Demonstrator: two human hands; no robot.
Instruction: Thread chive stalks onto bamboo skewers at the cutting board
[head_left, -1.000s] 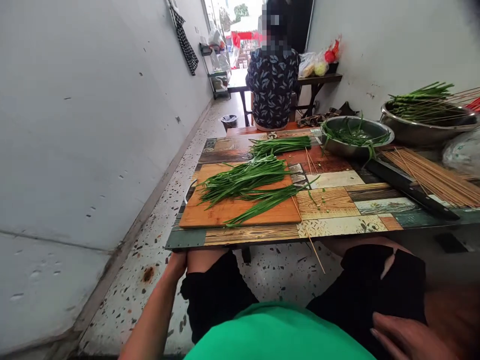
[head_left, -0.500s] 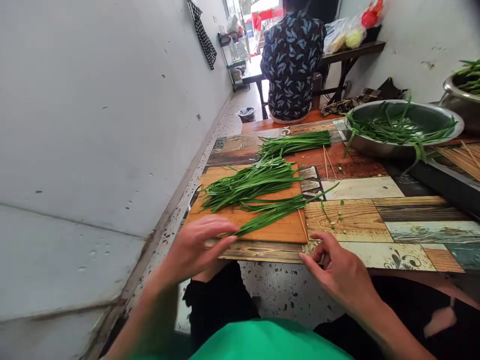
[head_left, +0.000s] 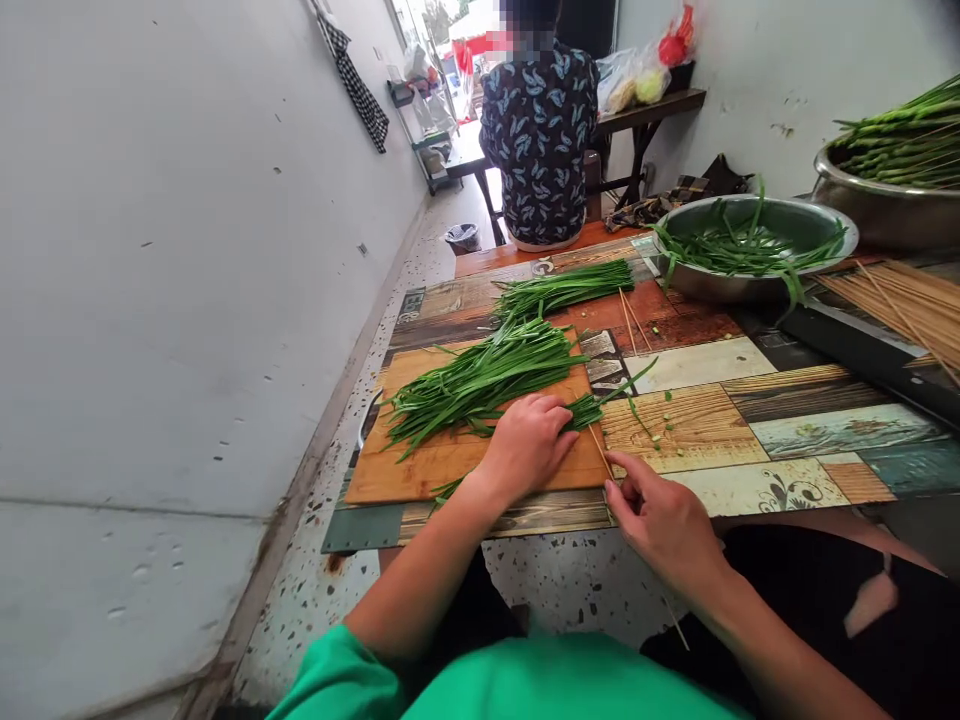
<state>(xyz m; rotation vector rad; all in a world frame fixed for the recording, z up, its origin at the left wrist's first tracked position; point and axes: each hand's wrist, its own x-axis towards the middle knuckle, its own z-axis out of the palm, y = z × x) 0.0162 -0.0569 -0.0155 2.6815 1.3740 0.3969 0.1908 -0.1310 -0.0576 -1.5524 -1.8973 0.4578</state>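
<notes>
My left hand (head_left: pixel 526 447) lies over a small bunch of garlic chives (head_left: pixel 585 411), its fingers curled on the stalks near the right edge of the wooden cutting board (head_left: pixel 405 474). Most of that bunch is hidden under the hand and forearm. Between thumb and fingers, my right hand (head_left: pixel 660 515) pinches a thin bamboo skewer (head_left: pixel 598 444). The skewer's tip reaches the chives at the board's edge; its other end shows below my wrist. A larger heap of chives (head_left: pixel 484 380) rests on the board behind my left hand.
Another chive bundle (head_left: pixel 566 288) and two loose skewers (head_left: pixel 628 325) lie farther back. To the right stand a steel bowl (head_left: pixel 720 288) of chive pieces, a pot (head_left: pixel 862 205) of green stalks, and a tray of skewers (head_left: pixel 892 300). A person (head_left: pixel 540 150) sits beyond, back turned.
My left hand has moved right, from the left ends of the small chive bunch to its right part. My right hand still pinches the skewer. The view has shifted slightly.
</notes>
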